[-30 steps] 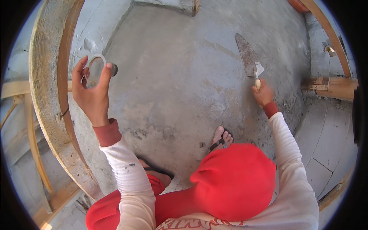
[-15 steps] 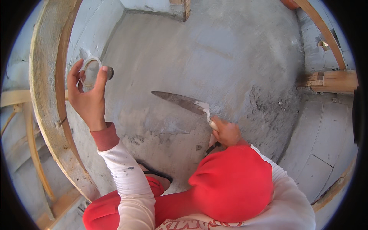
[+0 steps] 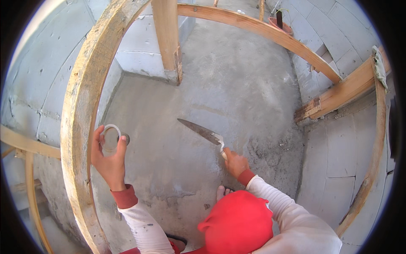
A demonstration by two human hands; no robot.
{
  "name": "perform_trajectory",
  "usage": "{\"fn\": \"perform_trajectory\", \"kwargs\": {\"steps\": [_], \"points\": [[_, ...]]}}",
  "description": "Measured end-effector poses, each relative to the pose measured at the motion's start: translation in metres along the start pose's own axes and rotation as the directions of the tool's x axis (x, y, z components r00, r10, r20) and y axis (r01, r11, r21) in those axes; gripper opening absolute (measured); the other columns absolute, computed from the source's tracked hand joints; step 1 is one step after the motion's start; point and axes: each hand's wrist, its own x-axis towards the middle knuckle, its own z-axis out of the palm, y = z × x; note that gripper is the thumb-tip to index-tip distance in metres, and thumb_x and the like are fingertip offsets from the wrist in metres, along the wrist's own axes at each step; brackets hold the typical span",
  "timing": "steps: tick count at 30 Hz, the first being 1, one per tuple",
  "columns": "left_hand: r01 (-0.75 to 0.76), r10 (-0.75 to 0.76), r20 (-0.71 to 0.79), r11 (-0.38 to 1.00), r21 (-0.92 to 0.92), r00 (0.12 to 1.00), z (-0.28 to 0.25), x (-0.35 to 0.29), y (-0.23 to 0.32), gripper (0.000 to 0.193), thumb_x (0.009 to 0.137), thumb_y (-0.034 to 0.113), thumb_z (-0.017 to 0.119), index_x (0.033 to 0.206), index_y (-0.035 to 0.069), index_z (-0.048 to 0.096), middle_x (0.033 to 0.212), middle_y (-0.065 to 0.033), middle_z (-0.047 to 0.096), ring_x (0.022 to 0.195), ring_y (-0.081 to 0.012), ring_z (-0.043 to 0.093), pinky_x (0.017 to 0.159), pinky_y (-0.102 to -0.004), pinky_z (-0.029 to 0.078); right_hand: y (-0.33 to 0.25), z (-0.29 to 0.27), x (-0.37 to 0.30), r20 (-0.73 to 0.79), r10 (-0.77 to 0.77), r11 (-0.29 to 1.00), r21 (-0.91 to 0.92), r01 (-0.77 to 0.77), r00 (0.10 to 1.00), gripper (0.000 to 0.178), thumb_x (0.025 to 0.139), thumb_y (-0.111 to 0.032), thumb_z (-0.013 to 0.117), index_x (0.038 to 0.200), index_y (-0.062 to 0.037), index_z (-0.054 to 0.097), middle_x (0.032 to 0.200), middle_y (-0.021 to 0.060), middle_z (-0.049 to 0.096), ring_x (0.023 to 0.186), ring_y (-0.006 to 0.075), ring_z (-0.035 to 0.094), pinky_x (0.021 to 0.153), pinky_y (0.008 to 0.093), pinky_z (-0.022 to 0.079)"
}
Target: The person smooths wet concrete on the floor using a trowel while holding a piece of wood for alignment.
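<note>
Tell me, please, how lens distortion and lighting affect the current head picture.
Head view: the left beam bows near the rim, with black corners; head view: light looks soft, the floor unevenly pale, with no crisp shadow beneath the trowel.

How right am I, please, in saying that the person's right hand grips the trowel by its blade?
The right hand does grip the trowel, but by its handle, not its blade, as the head view shows.
</note>
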Motion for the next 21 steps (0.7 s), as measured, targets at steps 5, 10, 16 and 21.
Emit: {"fn": "perform_trajectory", "kwargs": {"steps": [5,10,16,21], "points": [[-0.002,0.007,0.058,0.995,-0.095,0.998,0.033,-0.014,0.004,0.056,0.076,0.008,0.084,0.128,0.005,0.064,0.124,-0.0089,0.064,0.113,-0.0241,0.060,0.103,-0.0391,0.046,0.025,-0.022,-0.018,-0.028,0.080,0.997,-0.014,-0.080,0.996,0.042,0.091,-0.021,0.065,0.129,-0.0185,0.049,0.099,0.0160,0.071,0.082,0.0418,0.070,0.067,0.0538,0.055],[-0.008,0.020,0.087,0.990,-0.139,0.996,0.012,-0.017,0.002,0.056,0.076,0.004,0.081,0.129,0.003,0.062,0.128,-0.0113,0.061,0.118,-0.0260,0.059,0.105,-0.0400,0.046,0.013,-0.007,-0.015,0.020,0.117,0.993,0.032,-0.118,0.993,0.039,0.094,-0.023,0.061,0.130,-0.0189,0.047,0.099,0.0172,0.071,0.086,0.0420,0.071,0.071,0.0565,0.055],[0.082,-0.054,0.120,0.966,-0.244,0.991,0.019,-0.013,0.031,0.056,0.074,0.003,0.081,0.126,0.000,0.062,0.129,-0.0143,0.062,0.118,-0.0270,0.060,0.103,-0.0397,0.047,0.005,-0.007,-0.022,0.193,0.209,0.973,0.061,-0.224,0.959,0.041,0.094,-0.026,0.060,0.132,-0.0167,0.047,0.102,0.0211,0.072,0.089,0.0442,0.071,0.075,0.0579,0.055],[0.154,-0.088,0.294,0.966,-0.207,0.952,0.037,-0.022,0.087,0.053,0.076,0.006,0.084,0.124,0.002,0.062,0.125,-0.0090,0.063,0.110,-0.0192,0.058,0.101,-0.0352,0.046,0.019,-0.027,-0.044,0.094,0.353,0.919,0.152,-0.364,0.931,0.048,0.089,-0.022,0.069,0.131,-0.0147,0.047,0.095,0.0236,0.071,0.087,0.0487,0.068,0.073,0.0582,0.052]]}}
